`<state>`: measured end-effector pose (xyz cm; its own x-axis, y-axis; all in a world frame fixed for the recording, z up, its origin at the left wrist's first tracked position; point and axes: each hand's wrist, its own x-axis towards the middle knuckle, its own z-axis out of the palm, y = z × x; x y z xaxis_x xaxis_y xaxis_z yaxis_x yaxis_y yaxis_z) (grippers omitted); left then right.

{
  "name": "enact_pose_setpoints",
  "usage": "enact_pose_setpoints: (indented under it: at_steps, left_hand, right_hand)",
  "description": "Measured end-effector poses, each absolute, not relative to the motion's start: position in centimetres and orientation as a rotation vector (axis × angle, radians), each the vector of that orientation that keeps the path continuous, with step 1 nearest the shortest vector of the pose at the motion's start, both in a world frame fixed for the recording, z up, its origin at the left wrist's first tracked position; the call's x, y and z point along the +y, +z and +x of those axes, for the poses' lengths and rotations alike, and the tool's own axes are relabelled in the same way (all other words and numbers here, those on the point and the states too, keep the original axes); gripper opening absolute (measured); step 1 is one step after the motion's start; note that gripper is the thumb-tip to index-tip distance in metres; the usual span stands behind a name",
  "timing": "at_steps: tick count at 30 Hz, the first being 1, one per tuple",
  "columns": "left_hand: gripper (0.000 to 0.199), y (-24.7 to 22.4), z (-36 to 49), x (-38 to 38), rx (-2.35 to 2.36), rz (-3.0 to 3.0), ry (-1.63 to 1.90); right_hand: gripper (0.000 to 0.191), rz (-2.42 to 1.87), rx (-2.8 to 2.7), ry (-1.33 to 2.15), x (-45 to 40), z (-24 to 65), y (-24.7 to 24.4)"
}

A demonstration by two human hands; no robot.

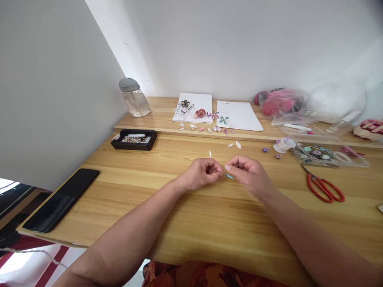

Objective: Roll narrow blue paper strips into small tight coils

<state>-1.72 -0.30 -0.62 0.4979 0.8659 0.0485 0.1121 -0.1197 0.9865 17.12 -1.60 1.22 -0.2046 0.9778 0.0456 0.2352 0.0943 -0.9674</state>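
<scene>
Above the middle of the desk, my left hand (206,172) and my right hand (249,174) meet almost fingertip to fingertip, both closed in a pinch. A small slender blue petal-shaped piece (229,176) sticks out at the left fingertips, just under the right thumb. The left hand appears to hold its near end. Whatever the right fingers pinch is too small to make out. Just beyond the hands lie a white petal-shaped piece (210,154) and a larger white one (238,144).
Red-handled scissors (324,188) lie at right, near a clear tray (356,159) of trinkets and a white spool (284,145). Behind are paper sheets (239,115) with wire flowers. At left stand a black bead box (134,146), a bottle (135,101) and a phone (61,199).
</scene>
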Motion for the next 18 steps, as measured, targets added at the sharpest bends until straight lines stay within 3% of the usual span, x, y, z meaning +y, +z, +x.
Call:
enact_pose_setpoints:
  at_steps: [9,13,18]
  left_hand:
    - [0.033,-0.2,-1.9,0.0,0.819,1.357,0.923]
    - [0.031,-0.7,-1.7,0.6,0.948,1.338,1.062]
    - [0.022,-1.3,-1.5,1.0,1.1,1.402,1.15]
  right_hand:
    - [0.031,-1.184,-1.121,1.716,-1.5,16.5,-0.5]
    - [0.025,-1.163,-1.223,1.646,-2.4,15.4,-0.5]
    - [0.015,-1.215,-1.527,1.313,-3.2,15.0,-0.2]
